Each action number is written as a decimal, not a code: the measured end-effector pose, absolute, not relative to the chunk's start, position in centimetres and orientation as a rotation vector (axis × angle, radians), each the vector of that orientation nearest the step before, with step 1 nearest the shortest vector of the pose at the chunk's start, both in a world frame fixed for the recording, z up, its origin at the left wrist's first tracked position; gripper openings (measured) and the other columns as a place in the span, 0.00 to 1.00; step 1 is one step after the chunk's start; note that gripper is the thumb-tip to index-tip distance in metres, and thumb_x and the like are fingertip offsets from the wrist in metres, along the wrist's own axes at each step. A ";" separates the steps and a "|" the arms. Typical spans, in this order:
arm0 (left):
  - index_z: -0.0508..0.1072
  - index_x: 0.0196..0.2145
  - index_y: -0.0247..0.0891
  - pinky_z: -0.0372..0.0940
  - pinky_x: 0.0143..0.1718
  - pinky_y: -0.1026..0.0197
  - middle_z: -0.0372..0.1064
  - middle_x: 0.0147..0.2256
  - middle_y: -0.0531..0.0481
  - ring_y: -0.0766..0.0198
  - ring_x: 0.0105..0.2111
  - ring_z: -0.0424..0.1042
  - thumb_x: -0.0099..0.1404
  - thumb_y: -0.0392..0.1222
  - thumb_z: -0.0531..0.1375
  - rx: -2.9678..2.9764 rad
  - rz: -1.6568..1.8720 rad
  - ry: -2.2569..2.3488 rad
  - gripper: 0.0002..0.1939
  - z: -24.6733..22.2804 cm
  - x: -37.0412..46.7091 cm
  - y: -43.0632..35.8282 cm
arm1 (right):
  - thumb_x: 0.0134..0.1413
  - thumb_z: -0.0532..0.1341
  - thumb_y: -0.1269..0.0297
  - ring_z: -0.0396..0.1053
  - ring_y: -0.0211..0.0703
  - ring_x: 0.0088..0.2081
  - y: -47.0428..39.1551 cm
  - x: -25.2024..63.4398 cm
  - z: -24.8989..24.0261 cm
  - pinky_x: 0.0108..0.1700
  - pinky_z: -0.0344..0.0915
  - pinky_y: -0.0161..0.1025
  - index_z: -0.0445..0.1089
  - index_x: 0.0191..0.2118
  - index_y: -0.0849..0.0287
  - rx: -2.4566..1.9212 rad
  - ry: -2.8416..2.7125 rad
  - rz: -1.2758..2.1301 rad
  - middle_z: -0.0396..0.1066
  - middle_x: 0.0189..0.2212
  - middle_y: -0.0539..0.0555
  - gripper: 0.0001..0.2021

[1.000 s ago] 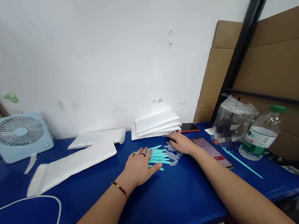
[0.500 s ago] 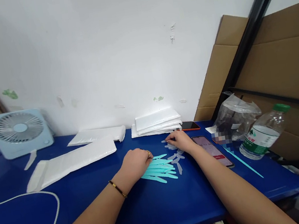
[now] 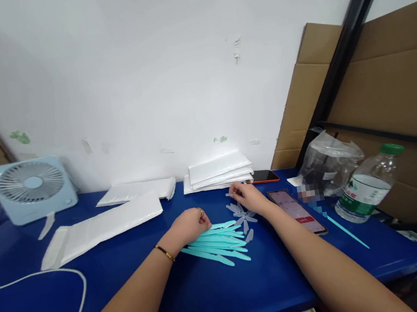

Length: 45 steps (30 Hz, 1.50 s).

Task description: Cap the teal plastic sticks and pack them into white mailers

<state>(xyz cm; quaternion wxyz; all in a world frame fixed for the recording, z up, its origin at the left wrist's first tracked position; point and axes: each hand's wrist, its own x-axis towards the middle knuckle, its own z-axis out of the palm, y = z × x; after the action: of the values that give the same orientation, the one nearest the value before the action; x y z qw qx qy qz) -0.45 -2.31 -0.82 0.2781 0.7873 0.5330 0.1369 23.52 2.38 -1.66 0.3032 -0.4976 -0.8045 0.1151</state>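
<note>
Several long turquoise sticks (image 3: 218,245) lie fanned out on the blue table (image 3: 231,300). My left hand (image 3: 193,224), with a ring and a bracelet, is closed at the upper left edge of the sticks, fingertips pinched on one of them. Just right of the sticks lie several small translucent pieces (image 3: 245,218). Behind these pieces, my right hand (image 3: 244,195) is closed, thumb and finger together on a small translucent piece (image 3: 228,194).
White padded envelopes (image 3: 218,167) are stacked by the wall, with more (image 3: 104,226) at left. A fan (image 3: 34,189) and white cable (image 3: 83,289) are on the left. A phone (image 3: 296,210), turquoise stick (image 3: 347,231), bottle (image 3: 366,186) and plastic bag (image 3: 325,158) stand or lie right.
My left hand has shifted slightly left and down, and the turquoise sticks are spread farther left. My right hand has lifted slightly from the small pieces. The view has shifted slightly.
</note>
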 end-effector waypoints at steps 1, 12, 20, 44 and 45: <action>0.73 0.27 0.38 0.58 0.25 0.67 0.72 0.28 0.51 0.65 0.27 0.68 0.52 0.41 0.56 2.110 0.382 1.424 0.07 -0.9 -0.6 -2.3 | 0.51 0.57 0.64 0.65 0.37 0.26 2.3 23.6 -1.5 0.30 0.60 0.34 0.69 0.34 0.59 -1.304 -2.060 0.394 0.69 0.24 0.50 0.07; 0.62 0.32 0.38 0.61 0.25 0.66 0.70 0.29 0.50 0.67 0.25 0.68 0.60 0.47 0.50 1.876 0.761 1.277 0.10 -1.8 -2.3 -1.2 | 0.40 0.67 0.57 0.74 0.43 0.32 0.7 23.5 -0.2 0.36 0.70 0.38 0.72 0.37 0.63 -1.060 -1.519 1.222 0.75 0.28 0.56 0.18; 0.62 0.31 0.39 0.60 0.24 0.66 0.70 0.28 0.51 0.67 0.25 0.67 0.60 0.46 0.50 1.880 0.749 1.280 0.09 -1.9 -2.1 -1.3 | 0.41 0.65 0.52 0.71 0.38 0.20 -0.1 22.5 0.2 0.20 0.64 0.30 0.67 0.27 0.62 -1.043 -1.501 1.255 0.71 0.20 0.51 0.16; 0.63 0.31 0.38 0.60 0.27 0.65 0.70 0.27 0.51 0.66 0.26 0.67 0.59 0.45 0.50 1.966 0.749 1.274 0.08 -1.6 -1.9 -1.3 | 0.44 0.64 0.54 0.72 0.39 0.29 -0.2 21.8 -0.9 0.35 0.68 0.37 0.72 0.38 0.63 -0.954 -1.788 1.241 0.75 0.25 0.55 0.18; 0.64 0.31 0.38 0.60 0.27 0.65 0.70 0.27 0.51 0.66 0.26 0.66 0.60 0.45 0.50 1.995 0.759 1.285 0.08 -1.6 -1.9 -1.3 | 0.43 0.65 0.54 0.72 0.39 0.28 -0.3 21.7 -0.9 0.34 0.68 0.37 0.72 0.38 0.63 -0.957 -1.791 1.250 0.74 0.25 0.55 0.19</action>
<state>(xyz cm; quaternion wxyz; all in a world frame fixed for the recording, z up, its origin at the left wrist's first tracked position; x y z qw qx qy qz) -1.87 -1.30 -1.59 0.3193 0.7589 0.4887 0.2886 21.73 -0.28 -0.94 0.3696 -0.3728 -0.6979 0.4872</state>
